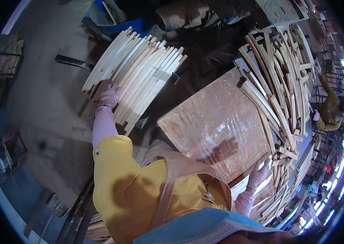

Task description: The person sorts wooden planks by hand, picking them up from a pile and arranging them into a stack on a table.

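Observation:
My left hand (pixel 110 96), in a pale pinkish glove, reaches out to a row of pale wooden strips (pixel 147 77) lying side by side on a rack. Its fingers are curled round a strip in the left part of the row; the fingertips are partly hidden among the wood. On the other side, my right hand (pixel 260 174), gloved too, is closed on a wooden strip at the near right corner of a worn wooden board (pixel 216 122). Some of its fingers are hidden behind the strip.
A large heap of loose wooden strips (pixel 281 85) lies along the board's right side. Beyond the row stand a blue tub (pixel 129 27) and a brown cylindrical container (pixel 184 15). A dark metal bar (pixel 72 62) juts out to the left. Another person (pixel 329 107) is at the far right.

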### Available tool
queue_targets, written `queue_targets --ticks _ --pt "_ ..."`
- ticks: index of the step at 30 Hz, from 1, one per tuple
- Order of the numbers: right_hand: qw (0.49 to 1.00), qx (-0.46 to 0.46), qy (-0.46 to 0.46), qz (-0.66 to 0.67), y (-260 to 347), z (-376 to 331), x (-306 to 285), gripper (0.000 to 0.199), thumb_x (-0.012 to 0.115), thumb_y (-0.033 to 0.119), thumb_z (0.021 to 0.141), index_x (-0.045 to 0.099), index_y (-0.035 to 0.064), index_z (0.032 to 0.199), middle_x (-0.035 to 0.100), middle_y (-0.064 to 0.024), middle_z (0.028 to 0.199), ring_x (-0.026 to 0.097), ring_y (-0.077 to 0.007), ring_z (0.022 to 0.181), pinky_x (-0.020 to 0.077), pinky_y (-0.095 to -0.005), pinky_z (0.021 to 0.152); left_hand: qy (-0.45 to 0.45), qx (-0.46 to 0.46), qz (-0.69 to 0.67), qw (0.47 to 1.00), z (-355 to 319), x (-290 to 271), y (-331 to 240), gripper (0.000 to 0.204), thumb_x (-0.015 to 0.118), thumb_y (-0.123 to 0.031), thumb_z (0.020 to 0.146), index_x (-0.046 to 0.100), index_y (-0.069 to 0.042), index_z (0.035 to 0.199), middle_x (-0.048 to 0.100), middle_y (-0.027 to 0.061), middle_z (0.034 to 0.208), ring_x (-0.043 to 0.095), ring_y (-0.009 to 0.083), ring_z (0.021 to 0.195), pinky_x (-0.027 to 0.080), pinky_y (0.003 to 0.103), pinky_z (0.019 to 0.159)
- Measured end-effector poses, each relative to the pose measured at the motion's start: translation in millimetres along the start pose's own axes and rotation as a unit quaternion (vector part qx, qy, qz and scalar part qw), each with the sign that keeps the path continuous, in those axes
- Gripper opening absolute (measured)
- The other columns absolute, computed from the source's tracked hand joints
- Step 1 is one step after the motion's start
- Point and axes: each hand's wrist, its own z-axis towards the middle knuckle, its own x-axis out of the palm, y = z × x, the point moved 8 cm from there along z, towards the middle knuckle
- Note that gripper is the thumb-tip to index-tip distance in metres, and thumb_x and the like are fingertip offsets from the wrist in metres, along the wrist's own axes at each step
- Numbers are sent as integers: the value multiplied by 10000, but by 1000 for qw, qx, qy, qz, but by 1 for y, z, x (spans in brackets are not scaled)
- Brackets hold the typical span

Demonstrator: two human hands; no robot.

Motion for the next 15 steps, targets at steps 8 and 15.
queue_targets --ticks 8,15 --pt "998 -26 55 26 22 -4 63 622 694 310 981 497 61 1516 635 -235 1363 574 -396 1285 460 -470 1083 -84 -1 -10 996 -1 -5 -16 603 479 -596 978 605 -135 1346 537 165 1432 495 363 1347 418 466 1129" --pt "996 -16 83 31 17 -40 95 613 709 315 969 524 76 1502 662 -218 1325 598 -386 1235 468 -475 1064 27 -58 -50 997 -5 -16 -16 856 554 -686 896 494 -114 1530 435 172 1600 407 353 1474 324 418 1227"
